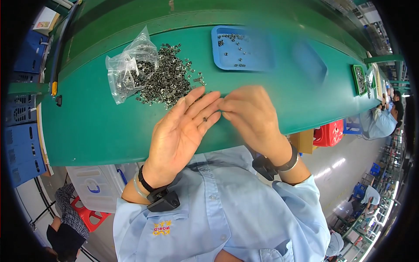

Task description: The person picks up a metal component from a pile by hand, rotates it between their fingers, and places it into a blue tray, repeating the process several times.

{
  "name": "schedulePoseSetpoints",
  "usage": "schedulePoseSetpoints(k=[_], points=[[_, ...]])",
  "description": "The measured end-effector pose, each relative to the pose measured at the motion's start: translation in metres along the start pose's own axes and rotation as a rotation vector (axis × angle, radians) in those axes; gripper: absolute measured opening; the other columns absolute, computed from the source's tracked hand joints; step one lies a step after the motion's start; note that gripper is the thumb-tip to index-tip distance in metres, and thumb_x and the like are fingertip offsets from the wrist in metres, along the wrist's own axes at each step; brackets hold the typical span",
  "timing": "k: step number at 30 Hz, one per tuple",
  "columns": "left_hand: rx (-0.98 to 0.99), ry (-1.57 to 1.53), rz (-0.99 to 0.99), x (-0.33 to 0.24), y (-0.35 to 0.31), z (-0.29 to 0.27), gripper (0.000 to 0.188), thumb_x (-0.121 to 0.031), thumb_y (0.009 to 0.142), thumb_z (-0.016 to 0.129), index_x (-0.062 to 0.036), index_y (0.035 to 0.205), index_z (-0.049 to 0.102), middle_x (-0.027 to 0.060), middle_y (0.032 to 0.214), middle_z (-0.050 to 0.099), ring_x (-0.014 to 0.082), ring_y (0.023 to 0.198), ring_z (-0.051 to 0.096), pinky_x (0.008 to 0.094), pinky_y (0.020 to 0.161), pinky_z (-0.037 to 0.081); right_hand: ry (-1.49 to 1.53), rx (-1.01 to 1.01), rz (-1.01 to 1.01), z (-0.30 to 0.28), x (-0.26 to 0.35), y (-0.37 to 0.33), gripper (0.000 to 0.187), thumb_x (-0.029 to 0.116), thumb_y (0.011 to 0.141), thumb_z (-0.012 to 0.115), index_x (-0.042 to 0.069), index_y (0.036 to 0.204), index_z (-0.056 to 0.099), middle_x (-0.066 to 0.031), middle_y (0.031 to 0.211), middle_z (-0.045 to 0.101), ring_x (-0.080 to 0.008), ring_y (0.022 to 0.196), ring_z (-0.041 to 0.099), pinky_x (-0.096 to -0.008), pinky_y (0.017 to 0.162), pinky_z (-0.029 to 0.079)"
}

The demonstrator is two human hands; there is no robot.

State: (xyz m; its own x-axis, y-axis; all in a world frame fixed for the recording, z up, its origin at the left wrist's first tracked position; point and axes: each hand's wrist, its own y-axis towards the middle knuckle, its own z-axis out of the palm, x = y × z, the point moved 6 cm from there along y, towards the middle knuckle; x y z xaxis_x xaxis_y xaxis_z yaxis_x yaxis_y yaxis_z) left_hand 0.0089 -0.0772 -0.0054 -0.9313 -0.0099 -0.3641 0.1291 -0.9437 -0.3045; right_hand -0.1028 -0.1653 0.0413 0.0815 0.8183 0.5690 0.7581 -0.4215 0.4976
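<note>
My left hand (176, 135) is palm up over the near side of the bench, its fingers stretched out. One small dark metal part (205, 119) rests on its fingers. Close beside those fingertips is my right hand (254, 115), slightly smeared by motion, with thumb and fingers pinched together. Whatever the pinch may hold is too small to make out. Just beyond my left hand lies a heap of small black and silver metal parts (168, 78), spilling from a clear plastic bag (122, 81). A blue tray (222, 65) farther back holds several scattered small parts.
The green bench top (96, 135) curves across the view. Toward its right end stands a green-rimmed tray (359, 81) of parts. Below the bench are a lidded clear box (94, 187) and a red stool (329, 133). Other people sit farther off.
</note>
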Motion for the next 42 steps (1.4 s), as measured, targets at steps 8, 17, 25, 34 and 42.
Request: schedulePoseSetpoints(k=[8, 17, 25, 34, 42], points=[[0.041, -0.035, 0.018, 0.004, -0.002, 0.007, 0.043, -0.028, 0.099, 0.035, -0.0003, 0.133, 0.036, 0.0224, 0.139, 0.038, 0.0303, 0.128, 0.040, 0.0408, 0.106, 0.032, -0.024, -0.002, -0.022, 0.009, 0.013, -0.003, 0.028, 0.007, 0.063, 0.075, 0.009, 0.089, 0.063, -0.0063, 0.104, 0.058, -0.0297, 0.098, 0.054, -0.0400, 0.080, 0.044], [0.022, 0.049, 0.093, 0.005, 0.000, 0.005, 0.040, -0.025, 0.100, 0.034, -0.0009, 0.131, 0.037, 0.0199, 0.136, 0.042, 0.0268, 0.123, 0.045, 0.0372, 0.098, 0.039, -0.044, -0.089, 0.024, 0.015, 0.018, -0.004, 0.028, 0.009, 0.065, 0.076, 0.011, 0.089, 0.061, -0.0052, 0.105, 0.057, -0.0307, 0.105, 0.052, -0.0414, 0.084, 0.041], [0.130, 0.217, -0.084, 0.016, -0.009, -0.007, 0.036, -0.025, 0.100, 0.035, 0.0027, 0.121, 0.047, 0.0165, 0.115, 0.057, 0.0266, 0.107, 0.057, 0.0408, 0.095, 0.044, 0.015, -0.058, -0.078, 0.019, 0.013, 0.002, 0.027, 0.007, 0.068, 0.073, 0.010, 0.091, 0.060, -0.0049, 0.100, 0.057, -0.0292, 0.102, 0.055, -0.0410, 0.082, 0.043], [0.116, 0.184, -0.044, 0.011, -0.008, -0.008, 0.037, -0.024, 0.100, 0.036, 0.0050, 0.120, 0.047, 0.0181, 0.114, 0.058, 0.0281, 0.109, 0.057, 0.0423, 0.097, 0.043, 0.057, -0.027, -0.026, 0.025, 0.008, 0.003, 0.025, 0.005, 0.070, 0.071, 0.009, 0.092, 0.060, -0.0055, 0.100, 0.057, -0.0291, 0.101, 0.055, -0.0395, 0.082, 0.045], [0.071, 0.189, -0.059, 0.013, -0.010, -0.004, 0.039, -0.025, 0.100, 0.036, 0.0054, 0.122, 0.046, 0.0183, 0.116, 0.057, 0.0274, 0.111, 0.056, 0.0420, 0.097, 0.043, 0.066, -0.008, 0.025, 0.025, 0.003, 0.000, 0.022, 0.003, 0.071, 0.069, 0.010, 0.090, 0.061, -0.0059, 0.100, 0.057, -0.0302, 0.101, 0.055, -0.0399, 0.083, 0.045]])
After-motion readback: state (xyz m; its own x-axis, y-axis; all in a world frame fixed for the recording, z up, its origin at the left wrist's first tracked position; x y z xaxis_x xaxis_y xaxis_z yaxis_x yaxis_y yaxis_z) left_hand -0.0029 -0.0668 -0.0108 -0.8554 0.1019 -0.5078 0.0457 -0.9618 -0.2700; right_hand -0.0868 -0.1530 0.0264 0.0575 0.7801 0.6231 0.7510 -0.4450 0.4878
